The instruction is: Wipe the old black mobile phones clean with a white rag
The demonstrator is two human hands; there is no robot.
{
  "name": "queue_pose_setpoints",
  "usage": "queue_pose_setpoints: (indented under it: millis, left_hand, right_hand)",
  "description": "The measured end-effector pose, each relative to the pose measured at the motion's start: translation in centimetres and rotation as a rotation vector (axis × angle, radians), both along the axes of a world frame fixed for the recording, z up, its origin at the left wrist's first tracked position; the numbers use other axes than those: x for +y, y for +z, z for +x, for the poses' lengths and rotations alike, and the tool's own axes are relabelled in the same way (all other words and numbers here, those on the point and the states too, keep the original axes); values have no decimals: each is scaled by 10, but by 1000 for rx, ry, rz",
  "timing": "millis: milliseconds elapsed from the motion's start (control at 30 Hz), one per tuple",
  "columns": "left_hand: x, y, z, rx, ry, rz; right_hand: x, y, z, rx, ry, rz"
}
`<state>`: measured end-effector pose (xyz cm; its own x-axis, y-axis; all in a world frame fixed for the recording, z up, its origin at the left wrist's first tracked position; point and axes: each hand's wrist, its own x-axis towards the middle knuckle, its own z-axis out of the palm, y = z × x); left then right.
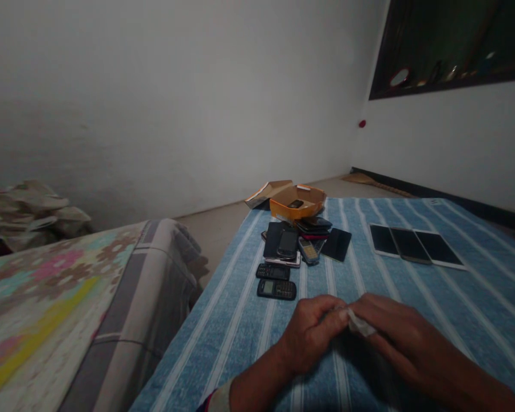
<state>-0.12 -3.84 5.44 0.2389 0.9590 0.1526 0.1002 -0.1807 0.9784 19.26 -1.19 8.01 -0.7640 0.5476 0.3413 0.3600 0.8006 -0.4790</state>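
My left hand [315, 332] is closed, its thumb stretched toward my right hand [397, 335]; what it grips, if anything, is hidden by the fingers. A crumpled white tissue [361, 324] pokes out from under my right hand's fingers, which bend over it close to the left thumb. The two hands meet above the blue striped cloth [236, 349]. Nearest to the left hand lies a black keypad phone [277, 289], with a second dark keypad phone [273, 271] just beyond it.
Behind are a touchscreen phone [287, 243], a blue-grey keypad phone [308, 250], a black flat phone [337, 244] and an open orange box [298, 213] holding a phone. Three slabs [412, 246] line up at right. A flower-patterned bed [68, 274] stands left.
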Motion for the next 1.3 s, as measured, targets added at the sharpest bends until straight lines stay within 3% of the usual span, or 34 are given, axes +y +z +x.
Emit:
queue_pose_setpoints:
  millis: [300, 633, 1000, 1300]
  left_hand:
    - [2, 2, 4, -36, -6, -18]
    - [9, -5, 7, -219, -45, -131]
    - [3, 4, 9, -169, 82, -116]
    - [4, -2, 12, -163, 81, -90]
  right_hand:
    - [3, 5, 7, 28, -16, 24]
    - [0, 4, -3, 15, -83, 78]
    - [3, 9, 10, -54, -69, -33]
    - [5, 10, 18, -79, -91, -69]
